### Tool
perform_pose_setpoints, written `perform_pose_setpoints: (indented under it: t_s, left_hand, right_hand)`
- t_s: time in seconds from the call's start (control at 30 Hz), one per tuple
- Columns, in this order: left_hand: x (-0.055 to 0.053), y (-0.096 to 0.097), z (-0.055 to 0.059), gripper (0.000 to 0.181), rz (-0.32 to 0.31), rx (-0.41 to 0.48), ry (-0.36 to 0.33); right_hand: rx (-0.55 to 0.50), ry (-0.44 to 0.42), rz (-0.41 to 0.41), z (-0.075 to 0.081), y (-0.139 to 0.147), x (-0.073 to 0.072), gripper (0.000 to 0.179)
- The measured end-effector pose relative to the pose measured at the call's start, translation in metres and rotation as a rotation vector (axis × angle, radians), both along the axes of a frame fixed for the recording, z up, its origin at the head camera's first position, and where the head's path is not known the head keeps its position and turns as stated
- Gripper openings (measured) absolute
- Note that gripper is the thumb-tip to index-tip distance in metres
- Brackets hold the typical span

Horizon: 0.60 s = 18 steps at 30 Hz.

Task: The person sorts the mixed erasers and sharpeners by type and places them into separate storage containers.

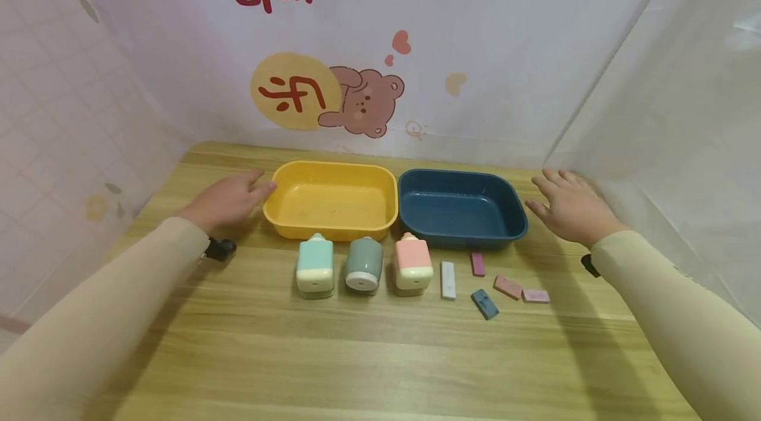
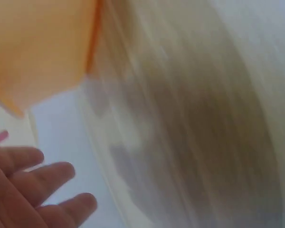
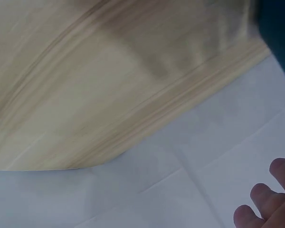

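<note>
My left hand hovers at the left end of a yellow plastic tray, fingers extended; whether its fingertips touch the rim I cannot tell. On the other side, my right hand is spread beside the right end of a dark blue tray, holding nothing. The two trays stand side by side. In front of them lie three small bottle-shaped items: mint-and-cream, grey-green-and-white and pink-and-cream. To their right are several small eraser-like blocks, including a white one and a blue-grey one.
The wooden table ends just behind the trays. White cloth with a printed bear and red characters hangs behind it and along both sides. A magenta block lies close to the blue tray's front.
</note>
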State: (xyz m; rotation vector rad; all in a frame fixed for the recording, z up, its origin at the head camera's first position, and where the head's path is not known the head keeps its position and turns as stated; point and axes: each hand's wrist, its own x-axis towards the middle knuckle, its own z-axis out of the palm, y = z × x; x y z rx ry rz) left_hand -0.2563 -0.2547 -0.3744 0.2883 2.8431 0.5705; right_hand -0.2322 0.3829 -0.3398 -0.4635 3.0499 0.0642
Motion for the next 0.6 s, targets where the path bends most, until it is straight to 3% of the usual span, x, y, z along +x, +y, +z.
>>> perform_pose_setpoints:
  t_s: [0.17,0.4,0.6]
  left_hand:
    - [0.003,0.014,0.004,0.094,0.012,0.040,-0.049]
    - [0.005,0.029,0.003,0.075,0.013,0.105,-0.071]
    - [0.002,0.036,0.001,0.065,0.065,0.149,-0.122]
  right_hand:
    - [-0.022,0.010,0.048,0.005,-0.021,0.003,0.069]
    - [-0.035,0.039,0.113,0.013,-0.058,0.013,0.063]
    - [-0.043,0.024,0.185,0.015,-0.084,0.023,0.063]
